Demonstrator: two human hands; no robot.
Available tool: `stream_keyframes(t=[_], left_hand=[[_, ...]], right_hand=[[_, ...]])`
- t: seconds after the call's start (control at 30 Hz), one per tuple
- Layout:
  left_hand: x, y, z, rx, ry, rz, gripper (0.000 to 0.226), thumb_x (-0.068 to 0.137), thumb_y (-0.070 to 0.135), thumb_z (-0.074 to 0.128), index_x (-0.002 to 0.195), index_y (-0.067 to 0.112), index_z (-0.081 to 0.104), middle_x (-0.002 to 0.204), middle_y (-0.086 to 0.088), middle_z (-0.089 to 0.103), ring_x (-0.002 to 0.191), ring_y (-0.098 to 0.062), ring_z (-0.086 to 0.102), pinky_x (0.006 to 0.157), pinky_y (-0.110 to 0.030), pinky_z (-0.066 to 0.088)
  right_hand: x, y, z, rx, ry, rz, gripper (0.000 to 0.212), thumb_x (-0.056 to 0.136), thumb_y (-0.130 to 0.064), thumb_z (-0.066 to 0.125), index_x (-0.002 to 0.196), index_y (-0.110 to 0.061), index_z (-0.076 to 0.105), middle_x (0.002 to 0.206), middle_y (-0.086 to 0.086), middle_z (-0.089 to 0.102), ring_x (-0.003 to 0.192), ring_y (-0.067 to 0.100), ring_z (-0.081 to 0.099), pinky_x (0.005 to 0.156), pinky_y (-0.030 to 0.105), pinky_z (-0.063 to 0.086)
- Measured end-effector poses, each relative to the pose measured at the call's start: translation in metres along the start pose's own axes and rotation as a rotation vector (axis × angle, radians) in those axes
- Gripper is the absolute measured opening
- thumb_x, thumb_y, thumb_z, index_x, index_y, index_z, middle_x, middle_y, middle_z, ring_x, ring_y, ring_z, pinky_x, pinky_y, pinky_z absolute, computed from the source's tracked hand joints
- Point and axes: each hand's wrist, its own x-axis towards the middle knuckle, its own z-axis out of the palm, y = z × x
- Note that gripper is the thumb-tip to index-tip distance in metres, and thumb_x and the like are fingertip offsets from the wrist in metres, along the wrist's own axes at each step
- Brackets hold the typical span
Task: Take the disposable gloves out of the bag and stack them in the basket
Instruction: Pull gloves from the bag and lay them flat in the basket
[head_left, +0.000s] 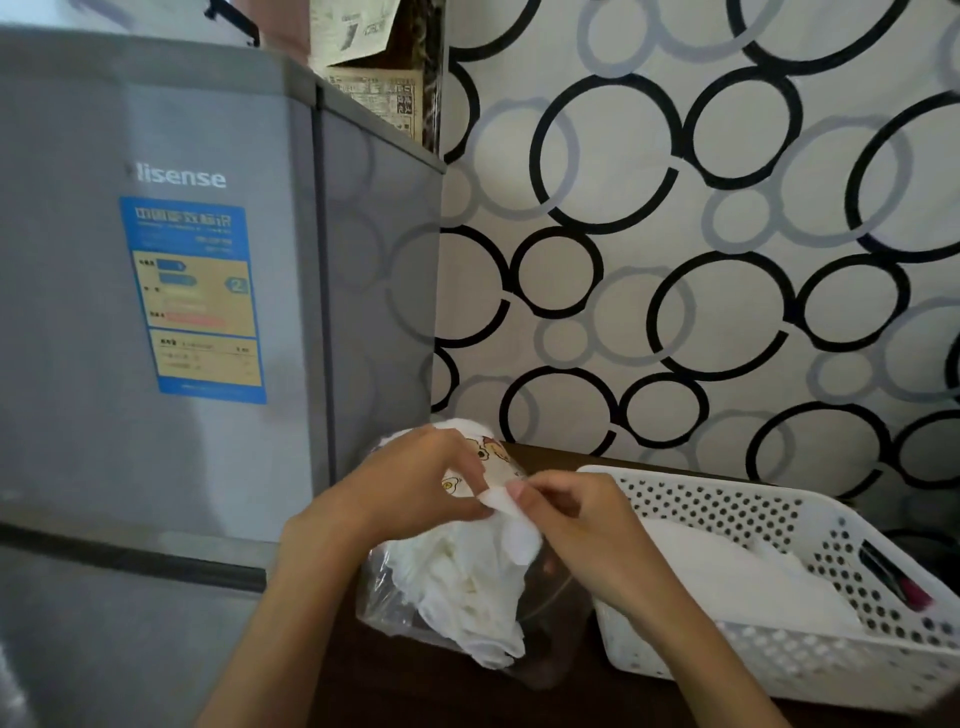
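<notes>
pinching one thin glove edge (497, 500) between the fingertips of left hand (415, 480) and right hand (576, 519), both curled tight on it. hanging just below the pinch, the crumpled glove wad (467, 577) inside the clear bag (384, 587). off to the right, just beside the right hand, the white basket (779, 670), already holding a flat glove layer (737, 577).
</notes>
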Motion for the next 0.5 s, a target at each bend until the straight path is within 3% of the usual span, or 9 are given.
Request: stream_keyframes(t=[0.17, 0.3, 0.4, 0.5], left_hand=[[0.002, -0.012, -0.002, -0.094, -0.023, 0.006, 0.018, 0.084, 0.039, 0.069, 0.100, 0.035, 0.074, 0.114, 0.023, 0.056, 0.110, 0.000, 0.048, 0.092, -0.027, 0.045], [0.000, -0.010, -0.009, -0.234, 0.037, 0.041, 0.016, 0.090, 0.028, 0.062, 0.101, 0.031, 0.074, 0.108, 0.021, 0.059, 0.102, 0.011, 0.049, 0.081, -0.010, 0.042], [0.002, -0.006, -0.010, -0.299, 0.100, 0.039, 0.016, 0.094, 0.024, 0.057, 0.100, 0.025, 0.072, 0.104, 0.012, 0.063, 0.097, -0.002, 0.056, 0.083, -0.020, 0.047], [0.000, 0.008, -0.012, -0.510, 0.131, 0.065, 0.018, 0.097, 0.018, 0.052, 0.097, 0.011, 0.069, 0.095, -0.003, 0.068, 0.090, -0.018, 0.065, 0.082, -0.033, 0.054]], right_hand=[[-0.006, -0.001, -0.006, -0.254, -0.169, 0.162, 0.035, 0.081, -0.038, 0.071, 0.109, -0.034, 0.050, 0.091, -0.006, 0.068, 0.049, 0.006, 0.062, 0.055, 0.019, 0.046], [-0.004, 0.003, 0.001, -0.341, -0.026, 0.051, 0.036, 0.073, -0.050, 0.073, 0.105, -0.038, 0.060, 0.079, -0.011, 0.066, 0.072, 0.001, 0.060, 0.066, 0.016, 0.043], [-0.002, 0.001, 0.001, -0.207, 0.021, -0.034, 0.030, 0.073, -0.050, 0.072, 0.099, -0.039, 0.062, 0.077, -0.013, 0.063, 0.071, 0.002, 0.059, 0.063, 0.013, 0.040], [0.001, 0.004, 0.001, -0.178, 0.033, -0.064, 0.027, 0.075, -0.048, 0.071, 0.099, -0.036, 0.065, 0.085, -0.014, 0.064, 0.074, 0.004, 0.059, 0.062, 0.011, 0.042]])
